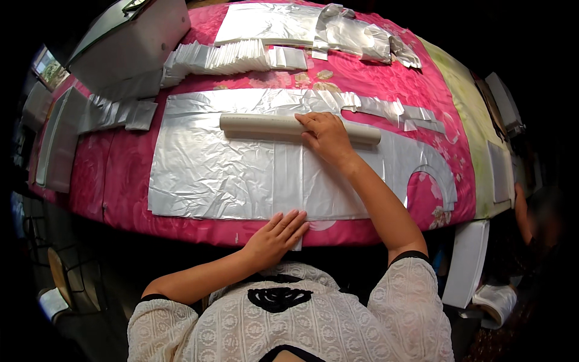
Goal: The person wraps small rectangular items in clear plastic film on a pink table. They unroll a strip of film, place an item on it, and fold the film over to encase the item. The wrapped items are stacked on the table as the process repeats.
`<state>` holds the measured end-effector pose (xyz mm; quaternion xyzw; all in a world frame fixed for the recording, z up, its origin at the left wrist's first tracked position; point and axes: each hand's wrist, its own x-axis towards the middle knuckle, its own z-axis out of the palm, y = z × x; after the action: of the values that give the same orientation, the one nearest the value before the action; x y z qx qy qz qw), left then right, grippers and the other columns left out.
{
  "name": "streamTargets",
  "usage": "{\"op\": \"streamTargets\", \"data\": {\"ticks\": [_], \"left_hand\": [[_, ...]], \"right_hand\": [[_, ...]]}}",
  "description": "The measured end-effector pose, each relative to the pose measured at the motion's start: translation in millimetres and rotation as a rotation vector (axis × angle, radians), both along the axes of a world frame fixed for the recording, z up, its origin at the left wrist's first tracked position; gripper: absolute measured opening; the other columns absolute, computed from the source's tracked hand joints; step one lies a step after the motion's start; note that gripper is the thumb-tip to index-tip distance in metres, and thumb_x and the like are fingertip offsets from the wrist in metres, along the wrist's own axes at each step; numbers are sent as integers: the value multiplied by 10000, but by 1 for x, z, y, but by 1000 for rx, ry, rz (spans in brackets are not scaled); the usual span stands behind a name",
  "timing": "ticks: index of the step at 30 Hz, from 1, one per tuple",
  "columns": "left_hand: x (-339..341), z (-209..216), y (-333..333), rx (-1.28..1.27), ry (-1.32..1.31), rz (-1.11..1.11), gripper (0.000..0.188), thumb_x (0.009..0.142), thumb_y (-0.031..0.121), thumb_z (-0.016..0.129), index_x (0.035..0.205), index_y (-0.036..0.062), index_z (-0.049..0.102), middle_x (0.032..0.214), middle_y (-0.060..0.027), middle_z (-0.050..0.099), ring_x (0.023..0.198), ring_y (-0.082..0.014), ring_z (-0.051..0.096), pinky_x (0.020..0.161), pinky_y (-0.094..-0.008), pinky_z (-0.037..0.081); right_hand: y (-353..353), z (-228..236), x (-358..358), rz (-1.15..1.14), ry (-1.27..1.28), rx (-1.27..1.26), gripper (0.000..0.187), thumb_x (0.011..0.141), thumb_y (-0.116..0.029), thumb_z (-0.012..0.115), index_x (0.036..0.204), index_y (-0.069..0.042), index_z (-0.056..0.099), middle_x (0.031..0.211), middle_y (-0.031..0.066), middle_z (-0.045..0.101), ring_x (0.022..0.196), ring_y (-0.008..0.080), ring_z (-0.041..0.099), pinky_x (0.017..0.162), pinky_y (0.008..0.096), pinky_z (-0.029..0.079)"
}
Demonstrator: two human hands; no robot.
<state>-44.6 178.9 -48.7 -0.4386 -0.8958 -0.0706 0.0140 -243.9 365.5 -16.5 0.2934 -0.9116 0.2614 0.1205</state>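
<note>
on the pale tube (259,123): the right hand (325,136) lies from the near side, fingers toward its far side and thumb on its near side, the tube held between; how firmly it presses cannot be told.
at the near edge: the left hand (274,237) rests palm down, fingers straight and slightly spread, tips touching the silvery sheet (205,172) by a small strip (297,242) that sticks out toward the person.
tube: it lies left to right on the far half of the sheet, its right end a little nearer than its left.
sheet: flat, creased most on the left, with two strap-like strips at its right end, the near one curving around a rounded gap.
under it all: a pink flowered tablecloth (87,181), with a yellow-green cloth (467,120) at the right end.
farther off: a second silvery stack (268,24) with crumpled straps on its right, and left of centre a leaning row of folded packets (235,56).
left side: a shorter row of packets (117,114) beside a white box (60,142), and a larger grey-white box (136,45) beyond.
far right: another person's arm (522,211), in deep shade.
</note>
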Motion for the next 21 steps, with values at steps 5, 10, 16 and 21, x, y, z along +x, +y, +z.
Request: {"op": "streamTargets", "data": {"ticks": [5, 10, 16, 21], "left_hand": [[-4, 1, -19, 144, -84, -110, 522, 830, 124, 445, 1331, -3, 371, 1428, -164, 315, 1321, -287, 319, 1073, -425, 284], [-5, -1, -38, 313, -141, -170, 447, 789, 113, 519, 1216, -18, 499, 1365, -156, 407, 1276, -284, 389, 1062, -416, 321], [-10, -1, -45, 432, -169, -231, 354, 722, 86, 617, 1062, -10, 588, 1285, -132, 498, 1211, -282, 464, 1027, -407, 373], [-27, 24, -48, 632, -272, -200, 487, 682, 115, 673, 1147, 30, 556, 1294, -125, 494, 1202, -277, 475, 1009, -408, 389]], "right_hand": [[-5, -4, -18, -50, 216, -21, 415, 741, -47, 622, 1152, -93, 593, 1149, 106, 576, 1099, 270, 507, 975, 394, 372], [1, -2, 57, 349, -186, -79, 491, 692, 45, 572, 1173, -52, 565, 1224, 121, 537, 1154, 294, 485, 972, 386, 397], [7, -2, 115, 458, -235, -28, 506, 661, 14, 597, 1162, -53, 567, 1240, 123, 531, 1192, 282, 469, 996, 379, 384], [2, -3, 120, 348, -105, -59, 389, 682, -13, 606, 1071, -43, 605, 1154, 117, 573, 1088, 281, 535, 911, 376, 438]]}}
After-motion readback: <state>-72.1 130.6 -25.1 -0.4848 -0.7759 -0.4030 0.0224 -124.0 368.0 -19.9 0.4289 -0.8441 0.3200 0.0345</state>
